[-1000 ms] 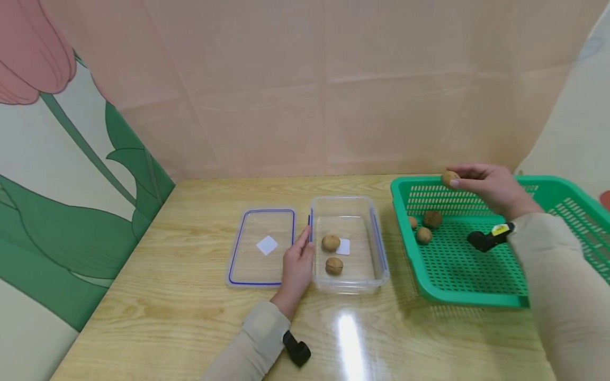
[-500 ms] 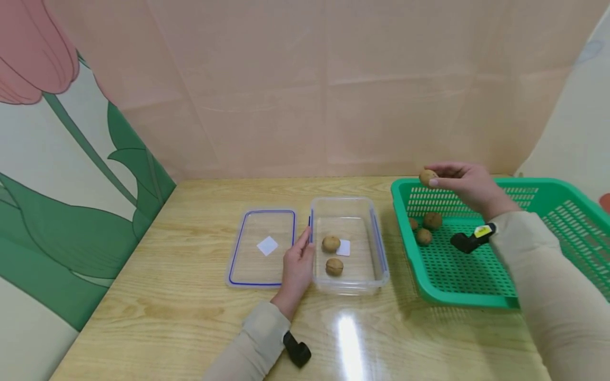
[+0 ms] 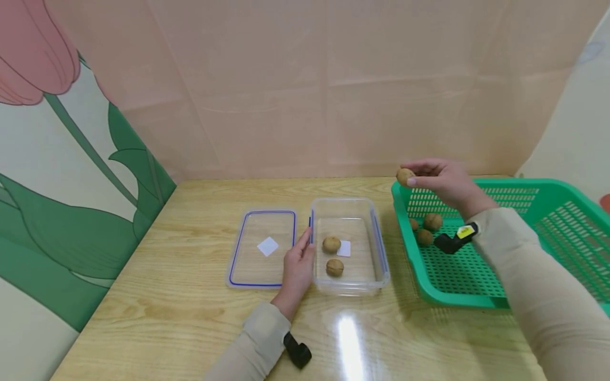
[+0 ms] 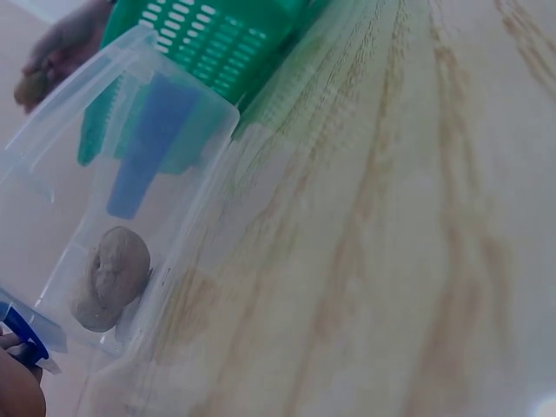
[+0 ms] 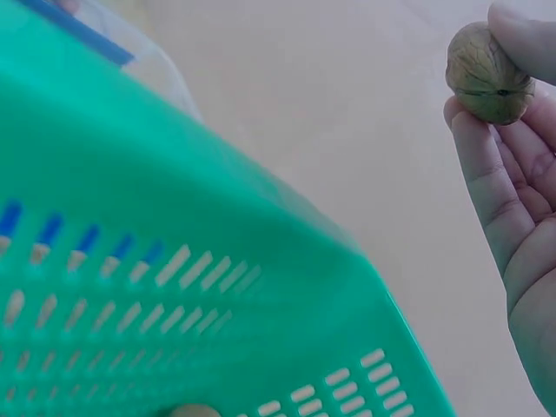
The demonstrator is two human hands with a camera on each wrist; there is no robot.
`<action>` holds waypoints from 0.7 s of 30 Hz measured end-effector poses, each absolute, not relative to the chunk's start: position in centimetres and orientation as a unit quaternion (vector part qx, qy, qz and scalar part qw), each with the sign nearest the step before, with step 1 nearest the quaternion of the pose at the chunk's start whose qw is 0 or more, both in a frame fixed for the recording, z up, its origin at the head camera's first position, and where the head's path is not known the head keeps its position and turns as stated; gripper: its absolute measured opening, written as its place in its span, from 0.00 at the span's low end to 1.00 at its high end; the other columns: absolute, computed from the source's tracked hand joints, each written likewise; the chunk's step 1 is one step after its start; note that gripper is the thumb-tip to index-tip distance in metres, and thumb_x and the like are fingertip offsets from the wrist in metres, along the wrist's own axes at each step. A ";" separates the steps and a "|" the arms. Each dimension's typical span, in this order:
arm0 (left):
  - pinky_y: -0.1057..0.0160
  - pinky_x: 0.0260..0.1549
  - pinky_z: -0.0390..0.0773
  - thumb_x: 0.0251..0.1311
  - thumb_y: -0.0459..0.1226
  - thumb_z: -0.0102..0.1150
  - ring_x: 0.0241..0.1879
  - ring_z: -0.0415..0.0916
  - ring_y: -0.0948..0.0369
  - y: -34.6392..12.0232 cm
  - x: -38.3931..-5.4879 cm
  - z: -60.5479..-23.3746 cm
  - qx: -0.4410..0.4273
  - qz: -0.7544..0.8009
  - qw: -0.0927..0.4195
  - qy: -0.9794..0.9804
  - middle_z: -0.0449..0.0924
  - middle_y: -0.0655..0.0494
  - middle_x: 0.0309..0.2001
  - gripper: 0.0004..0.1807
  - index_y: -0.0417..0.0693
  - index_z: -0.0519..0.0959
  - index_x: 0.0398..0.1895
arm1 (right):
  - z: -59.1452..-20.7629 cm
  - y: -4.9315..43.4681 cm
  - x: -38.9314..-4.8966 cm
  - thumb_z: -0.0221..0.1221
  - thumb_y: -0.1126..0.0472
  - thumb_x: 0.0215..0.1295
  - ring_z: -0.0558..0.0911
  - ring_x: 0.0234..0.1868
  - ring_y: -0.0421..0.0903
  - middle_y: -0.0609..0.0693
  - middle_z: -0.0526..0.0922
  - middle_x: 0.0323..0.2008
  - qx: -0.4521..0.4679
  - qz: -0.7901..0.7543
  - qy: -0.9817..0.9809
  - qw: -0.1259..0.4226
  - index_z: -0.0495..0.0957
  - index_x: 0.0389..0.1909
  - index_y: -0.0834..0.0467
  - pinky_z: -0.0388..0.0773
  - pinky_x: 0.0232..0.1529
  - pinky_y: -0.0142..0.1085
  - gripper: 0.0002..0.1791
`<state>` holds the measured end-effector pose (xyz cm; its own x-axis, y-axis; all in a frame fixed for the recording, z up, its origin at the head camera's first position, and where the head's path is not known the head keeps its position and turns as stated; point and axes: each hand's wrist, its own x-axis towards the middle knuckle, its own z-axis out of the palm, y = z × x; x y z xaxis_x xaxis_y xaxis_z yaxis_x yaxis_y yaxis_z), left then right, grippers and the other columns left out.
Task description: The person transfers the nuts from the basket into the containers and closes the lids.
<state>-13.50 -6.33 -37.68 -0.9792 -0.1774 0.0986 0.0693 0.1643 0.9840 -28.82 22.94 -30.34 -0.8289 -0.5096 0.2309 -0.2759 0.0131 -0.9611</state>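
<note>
A walnut [image 3: 405, 177] is pinched between the thumb and fingers of my right hand [image 3: 443, 182], above the left back corner of the green basket [image 3: 416, 275]. The right wrist view shows this walnut [image 5: 489, 74] closely, wrinkled and seamed. My left hand [image 3: 298, 267] rests against the left side of a clear plastic container [image 3: 362, 288], its fingers fairly straight along the wall. Two walnuts [image 3: 334, 267] lie inside the container, near its left side. Several more walnuts [image 3: 432, 221] sit in the basket's left part.
Left of the container lies its clear lid [image 3: 262, 270] with a blue seal, partly behind my left hand. The wooden table [image 3: 181, 296] meets a pinkish sheet [image 3: 267, 106] at the back. The basket's raised rim stands right of the container.
My right hand has moved left with the walnut, from over the basket's interior to its left back corner. The left hand and container have stayed in place.
</note>
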 end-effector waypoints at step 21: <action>0.57 0.65 0.59 0.65 0.33 0.45 0.67 0.57 0.54 -6.7 -15.4 -41.6 0.035 -0.653 0.102 -0.750 0.62 0.50 0.67 0.24 0.44 0.64 0.65 | -30.1 16.5 -28.5 0.62 0.64 0.57 0.80 0.39 0.37 0.38 0.83 0.36 -0.281 -0.554 0.778 0.099 0.78 0.50 0.60 0.77 0.44 0.26 0.18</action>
<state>-15.43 -6.70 -41.56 -0.9767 -0.1855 0.1082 0.0815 0.1456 0.9860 -28.46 16.55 -30.11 -0.8223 -0.5469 0.1573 -0.3276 0.2290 -0.9166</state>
